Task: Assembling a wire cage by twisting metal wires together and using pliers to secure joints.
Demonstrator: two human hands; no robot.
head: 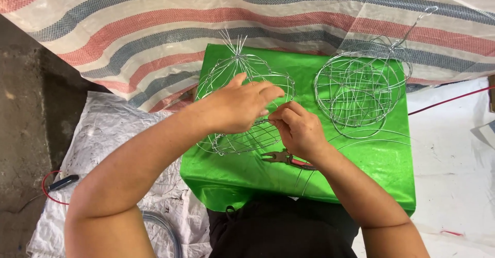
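Observation:
A round wire frame (227,75) of thin silver wire lies on a shiny green cloth (361,160) that covers a small surface in front of me. My left hand (240,103) rests on top of the frame and grips its wires. Just to the right, my right hand (299,129) pinches a wire of the same frame with its fingertips. The two hands almost touch over the frame's right side. Pliers with red handles (281,157) lie on the cloth under my right wrist.
A second round wire frame (361,88) with a long hooked wire stands at the cloth's right. Loose wire hoops (371,137) lie below it. A striped tarp (129,31) hangs behind. A red cable and black tool (62,181) lie at the left on white sacking.

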